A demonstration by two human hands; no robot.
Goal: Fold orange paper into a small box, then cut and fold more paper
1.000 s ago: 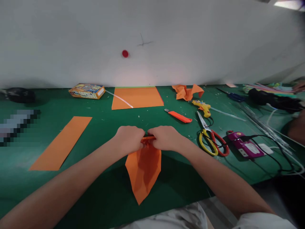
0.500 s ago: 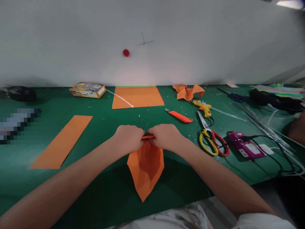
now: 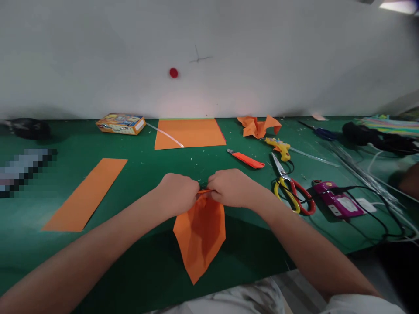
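An orange sheet of paper [image 3: 200, 240] hangs between my two hands over the front of the table, its far edge gathered and rolled and its lower end coming to a point. My left hand [image 3: 179, 193] is closed on the left part of the gathered edge. Close beside it, my right hand [image 3: 230, 188] pinches the same edge from the right. The fingertips of both hands are largely hidden behind the knuckles and the paper.
On the green table lie an orange paper strip [image 3: 87, 196], stacked orange sheets [image 3: 193, 133], a box [image 3: 121, 124], a cutter knife [image 3: 247, 159], crumpled orange paper [image 3: 258, 126], a yellow glue gun [image 3: 278, 146], scissors [image 3: 290, 187] and a purple device with cables [image 3: 338, 200].
My right hand has shifted slightly right, and the gathered edge has twisted a little. The paper's lower point hangs slightly lower and further left. My left hand stays almost in place.
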